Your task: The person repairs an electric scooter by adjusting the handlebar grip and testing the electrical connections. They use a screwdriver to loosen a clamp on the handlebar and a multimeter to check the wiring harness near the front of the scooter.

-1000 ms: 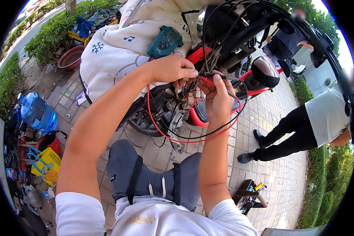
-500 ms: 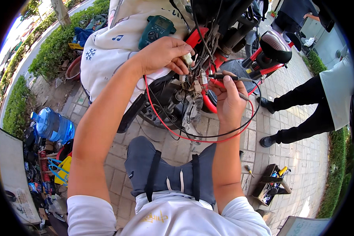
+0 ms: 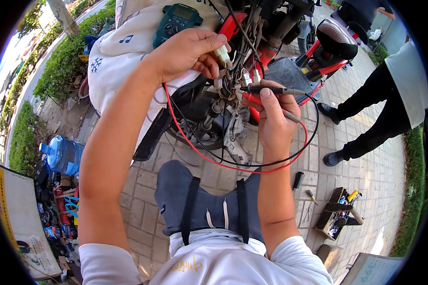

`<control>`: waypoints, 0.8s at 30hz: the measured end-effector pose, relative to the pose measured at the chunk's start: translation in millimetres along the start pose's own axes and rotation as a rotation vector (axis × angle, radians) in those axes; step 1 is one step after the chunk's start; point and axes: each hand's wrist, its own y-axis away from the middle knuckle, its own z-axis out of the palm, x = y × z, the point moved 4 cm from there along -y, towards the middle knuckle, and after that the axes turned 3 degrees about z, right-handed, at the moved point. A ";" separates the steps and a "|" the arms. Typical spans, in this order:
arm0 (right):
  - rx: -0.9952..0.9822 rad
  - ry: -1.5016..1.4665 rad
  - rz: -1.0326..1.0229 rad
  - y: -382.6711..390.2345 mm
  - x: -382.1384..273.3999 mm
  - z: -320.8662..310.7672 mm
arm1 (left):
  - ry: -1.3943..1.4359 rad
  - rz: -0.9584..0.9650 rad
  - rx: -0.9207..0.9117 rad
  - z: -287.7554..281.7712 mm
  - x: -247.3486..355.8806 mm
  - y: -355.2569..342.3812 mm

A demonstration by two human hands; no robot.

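Observation:
My left hand (image 3: 188, 53) pinches a white plastic wire connector (image 3: 222, 54) between thumb and fingers, in front of the exposed wiring of a red and black scooter. Two test probes, one black (image 3: 278, 90) and one red (image 3: 253, 99), lie together in my right hand (image 3: 277, 114). Their tips point left toward the bundled wires (image 3: 234, 78); whether they touch anything I cannot tell. A red lead (image 3: 191, 145) and a black lead loop below the hands. The dark green multimeter (image 3: 177, 23) rests on the white patterned cover (image 3: 123, 59), just above my left hand.
A person in black trousers (image 3: 378, 111) stands at the right. On the paving lie a wooden tool tray (image 3: 340, 211) and a screwdriver (image 3: 311, 196). A blue water jug (image 3: 64, 154) stands left among piled items. Another red scooter's seat (image 3: 336, 38) is behind.
The view has shifted, and the scooter sits higher in it. The probe tips have moved left and down relative to the nearby connectors. My left hand keeps its grip on the white connector.

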 end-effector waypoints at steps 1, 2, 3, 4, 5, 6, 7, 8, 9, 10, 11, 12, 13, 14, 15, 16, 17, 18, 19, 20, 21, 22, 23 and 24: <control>-0.006 0.018 -0.002 1.2 0.9 1.2 | -0.010 0.004 0.003 0.2 0.1 0.5; -0.013 0.039 -0.007 1.8 0.5 2.7 | -0.020 0.012 0.004 0.4 0.7 0.3; -0.020 0.060 -0.011 2.1 1.4 3.3 | -0.005 0.035 0.005 1.1 1.4 1.1; -0.035 0.061 -0.040 1.8 3.5 2.6 | 0.009 0.057 0.007 2.3 1.8 2.4; -0.048 0.062 -0.073 0.7 5.7 1.5 | 0.022 0.082 0.005 3.0 3.3 2.0; -0.061 0.063 -0.106 -0.6 6.0 1.6 | 0.064 0.099 -0.036 3.1 4.4 1.5; -0.096 0.053 -0.074 -2.2 4.9 3.5 | 0.106 0.115 -0.078 1.4 5.4 1.9; -0.128 0.032 -0.041 -3.2 2.0 9.5 | 0.138 0.123 -0.119 -1.0 6.1 3.1; -0.160 0.010 -0.009 -4.7 2.1 13.2 | 0.128 0.125 -0.108 -3.7 5.9 4.1; -0.167 0.104 -0.110 -13.8 5.8 11.4 | 0.117 0.127 -0.098 -5.1 5.7 5.9; -0.186 0.104 -0.057 -18.5 7.9 11.6 | 0.106 0.126 -0.096 -4.8 5.2 5.7; -0.205 0.103 -0.005 -22.5 5.5 12.8 | 0.107 0.117 -0.061 -3.2 6.7 7.0; -0.225 0.102 0.047 -24.9 1.2 15.1 | 0.084 0.132 -0.070 -1.5 6.8 6.9; -0.206 0.142 0.129 -25.5 -1.3 18.6 | 0.056 0.143 -0.073 -2.7 5.5 8.4; -0.213 0.181 0.171 -27.4 -2.6 20.4 | 0.029 0.155 -0.084 -1.0 5.4 8.1; -0.220 0.220 0.214 -30.4 -2.6 22.3 | 0.036 0.114 -0.050 1.3 6.6 9.2; -0.228 0.256 0.258 -31.8 -2.4 23.8 | 0.049 0.153 -0.057 2.9 7.7 9.4; -0.224 0.313 0.260 -33.3 -2.6 26.8 | 0.063 0.191 -0.065 2.4 6.9 9.0; -0.278 0.374 0.260 -34.8 -2.5 30.0 | 0.079 0.228 -0.073 1.2 7.2 8.7; -0.332 0.444 0.257 -37.0 -2.9 30.7 | 0.072 0.232 -0.082 1.1 6.8 7.4; -0.386 0.515 0.254 -39.7 -1.7 31.2 | 0.065 0.266 -0.078 1.8 6.2 6.0; -0.435 0.531 0.188 -44.3 5.0 31.1 | 0.057 0.300 -0.074 2.2 4.9 4.7; -0.411 0.544 0.166 -45.4 4.7 30.4 | 0.052 0.336 -0.060 0.5 3.4 5.0; -0.387 0.556 0.145 -46.2 3.3 30.1 | 0.051 0.341 -0.074 -1.1 2.5 4.4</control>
